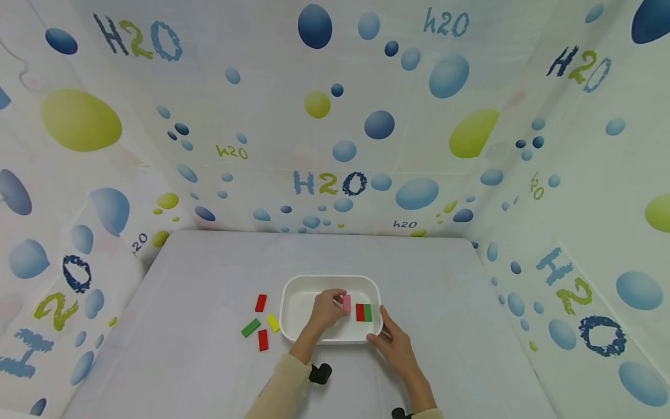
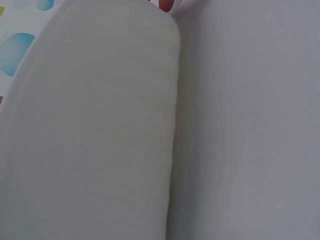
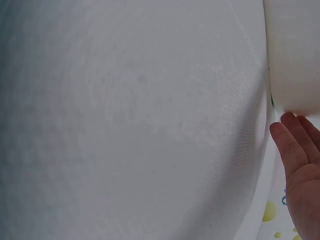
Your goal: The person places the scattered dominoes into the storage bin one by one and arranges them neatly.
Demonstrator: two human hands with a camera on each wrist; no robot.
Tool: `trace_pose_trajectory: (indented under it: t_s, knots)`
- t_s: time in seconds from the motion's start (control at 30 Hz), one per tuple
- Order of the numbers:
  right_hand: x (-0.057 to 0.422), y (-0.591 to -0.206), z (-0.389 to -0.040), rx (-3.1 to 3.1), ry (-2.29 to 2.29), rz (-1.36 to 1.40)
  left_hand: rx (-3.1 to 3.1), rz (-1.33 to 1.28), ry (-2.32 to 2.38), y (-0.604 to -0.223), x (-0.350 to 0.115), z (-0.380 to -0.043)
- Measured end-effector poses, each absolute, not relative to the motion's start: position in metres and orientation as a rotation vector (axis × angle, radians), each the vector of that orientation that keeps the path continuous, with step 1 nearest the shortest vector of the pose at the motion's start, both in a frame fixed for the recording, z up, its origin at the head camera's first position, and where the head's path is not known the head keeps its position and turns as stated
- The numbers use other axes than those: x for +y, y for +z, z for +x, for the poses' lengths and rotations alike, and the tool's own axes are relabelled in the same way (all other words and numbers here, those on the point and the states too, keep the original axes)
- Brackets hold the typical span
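A white rectangular tray (image 1: 295,280) stands on the table in the head view. Over its inside, my left hand (image 1: 327,309) pinches a pink block (image 1: 346,304) held on end. To the right of that block, a red block (image 1: 359,312) and a green block (image 1: 368,312) lie side by side on the tray's floor. My right hand (image 1: 394,343) grips the tray's near right corner, thumb at the front and fingers along the right side. In the right wrist view its fingers (image 3: 290,145) touch the tray's outer wall. A sleeve fills most of the left wrist view.
Left of the tray lie two red blocks (image 1: 260,302), a green block (image 1: 250,327) and a yellow block (image 1: 273,323). The white-covered table (image 1: 199,279) meets a printed curtain (image 1: 262,116) at the back and sides.
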State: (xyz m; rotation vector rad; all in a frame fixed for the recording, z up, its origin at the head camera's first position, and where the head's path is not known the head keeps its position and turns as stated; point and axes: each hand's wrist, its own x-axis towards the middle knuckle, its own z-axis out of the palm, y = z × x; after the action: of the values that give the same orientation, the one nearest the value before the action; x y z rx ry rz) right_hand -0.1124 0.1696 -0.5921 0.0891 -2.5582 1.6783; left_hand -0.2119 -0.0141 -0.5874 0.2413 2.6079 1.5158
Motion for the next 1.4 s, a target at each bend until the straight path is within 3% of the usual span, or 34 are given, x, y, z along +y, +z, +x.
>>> trace_pose_trajectory:
  t_s: [1.4]
  knots:
    - [0.168,-0.576,-0.108,-2.603,1.660,0.060,2.719,0.333,1.243,-0.600,0.004,-0.213]
